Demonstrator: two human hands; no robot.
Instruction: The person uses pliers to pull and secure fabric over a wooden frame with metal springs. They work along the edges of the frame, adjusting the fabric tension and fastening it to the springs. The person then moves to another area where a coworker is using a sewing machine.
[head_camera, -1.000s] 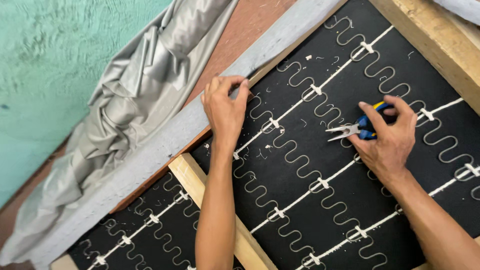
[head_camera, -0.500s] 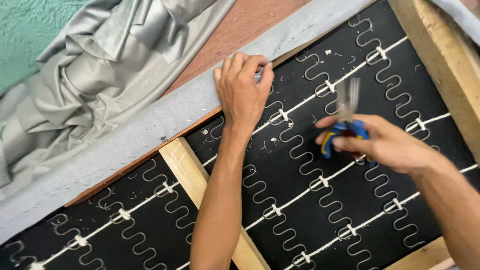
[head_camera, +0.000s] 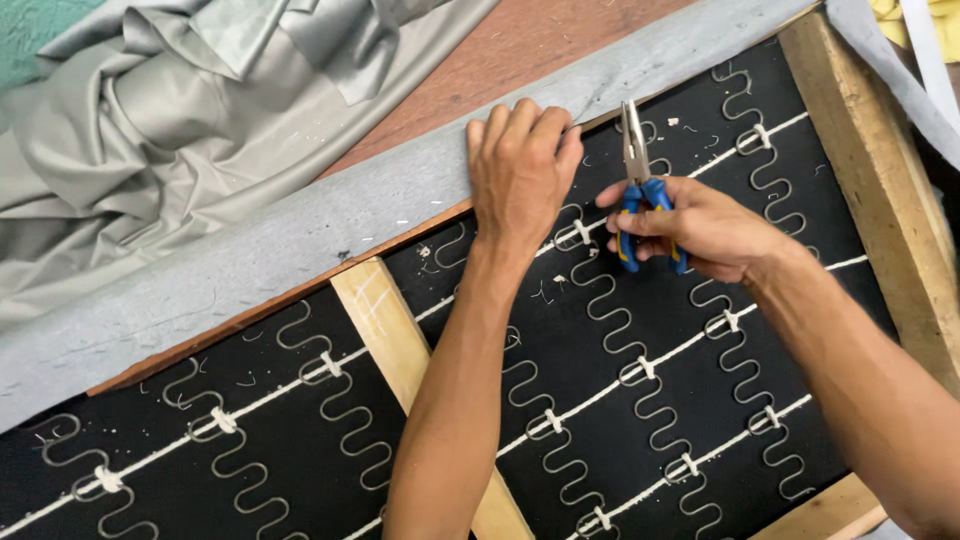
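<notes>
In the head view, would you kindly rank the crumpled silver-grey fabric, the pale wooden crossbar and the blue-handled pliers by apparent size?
1. Crumpled silver-grey fabric, largest.
2. Pale wooden crossbar, partly hidden by an arm.
3. Blue-handled pliers, smallest, gripped in the right hand.

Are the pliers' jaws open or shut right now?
Shut, as far as shows: the pliers taper to one closed tip by the grey fabric strip, no gap visible. The right hand grips the blue handles together.

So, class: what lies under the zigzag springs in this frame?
Black fabric backs the zigzag springs, and a wooden crossbar passes beneath them. What lies under the fabric is hidden.
</notes>
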